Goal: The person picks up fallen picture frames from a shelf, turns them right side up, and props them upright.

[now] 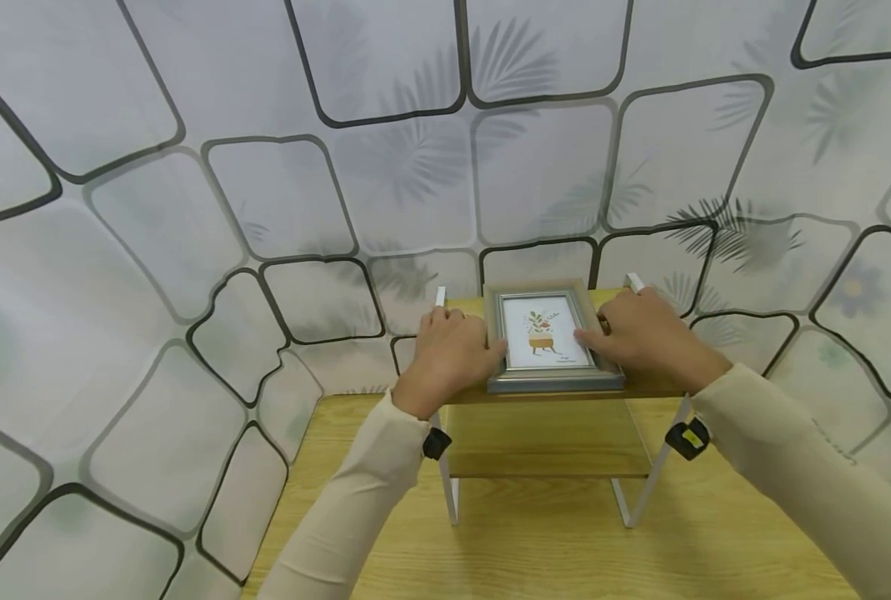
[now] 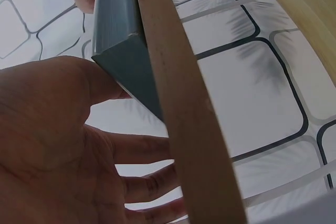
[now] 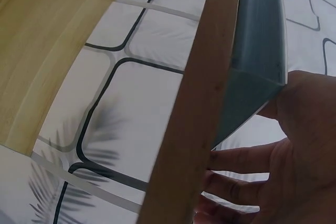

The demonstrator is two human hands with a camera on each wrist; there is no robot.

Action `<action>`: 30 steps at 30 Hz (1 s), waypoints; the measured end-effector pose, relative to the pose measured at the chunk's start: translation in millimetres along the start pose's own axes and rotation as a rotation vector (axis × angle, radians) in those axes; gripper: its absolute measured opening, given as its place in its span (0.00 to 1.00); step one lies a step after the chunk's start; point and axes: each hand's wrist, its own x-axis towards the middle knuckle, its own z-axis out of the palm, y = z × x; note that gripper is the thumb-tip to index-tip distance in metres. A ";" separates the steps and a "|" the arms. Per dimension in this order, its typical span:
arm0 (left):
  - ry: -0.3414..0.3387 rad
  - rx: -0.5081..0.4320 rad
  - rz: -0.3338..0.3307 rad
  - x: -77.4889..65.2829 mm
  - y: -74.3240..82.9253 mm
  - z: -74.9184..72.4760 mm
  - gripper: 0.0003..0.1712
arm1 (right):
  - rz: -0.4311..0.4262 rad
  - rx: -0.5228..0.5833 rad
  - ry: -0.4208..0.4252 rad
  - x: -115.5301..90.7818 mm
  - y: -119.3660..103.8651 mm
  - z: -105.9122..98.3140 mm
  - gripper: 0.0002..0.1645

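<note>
Two sleeves [image 1: 351, 500] [image 1: 798, 467]; two hands [image 1: 448, 354] [image 1: 643, 333], grip holding one picture frame [image 1: 541, 333] on one table [image 1: 546, 440].

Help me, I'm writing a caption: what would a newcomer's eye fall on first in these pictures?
Probably the grey picture frame with its potted-plant print, on the small table just right of centre in the head view. The person's left hand and right hand flank it, one on each side. Next might come the pale wall covering behind, its bold dark outlines and leaf shapes filling the upper part of that view.
</note>
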 end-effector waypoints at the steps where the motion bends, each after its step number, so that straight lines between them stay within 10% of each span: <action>1: -0.003 0.002 0.000 0.2 0.3 0.0 0.33 | 0.005 0.007 0.003 0.1 -0.6 0.1 0.31; 30: 0.125 0.011 0.030 1.7 2.3 2.4 0.31 | 0.191 0.255 0.022 0.3 -9.0 2.1 0.19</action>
